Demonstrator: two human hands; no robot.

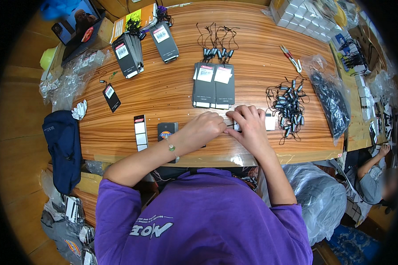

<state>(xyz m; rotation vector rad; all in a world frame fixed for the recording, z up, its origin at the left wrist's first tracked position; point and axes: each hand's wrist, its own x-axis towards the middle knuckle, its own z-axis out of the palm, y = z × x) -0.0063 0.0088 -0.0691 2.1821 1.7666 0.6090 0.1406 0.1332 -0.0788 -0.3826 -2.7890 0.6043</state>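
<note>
My left hand [211, 124] and my right hand [249, 126] meet at the table's near edge, fingertips pinched together. A small dark bit, perhaps a cord, shows between them; what they hold is mostly hidden. Under and beside my right fingers lies a tag with a white face [270, 122]. Just beyond the hands sit two stacks of dark grey hang tags, the left stack [204, 93] and the right stack [224, 93], with black strings [216, 54] fanned out above. Partly behind my left forearm is a dark tag stack [167, 128], with a black-and-white label strip [140, 132] left of it.
Loose black string loops [288, 106] lie in a heap at right, by a bag of black strings [329, 99]. Red-handled pliers [291, 58] lie farther back. More tag bundles [127, 55] stand back left, near one single tag [111, 97]. Another person [372, 176] sits at far right.
</note>
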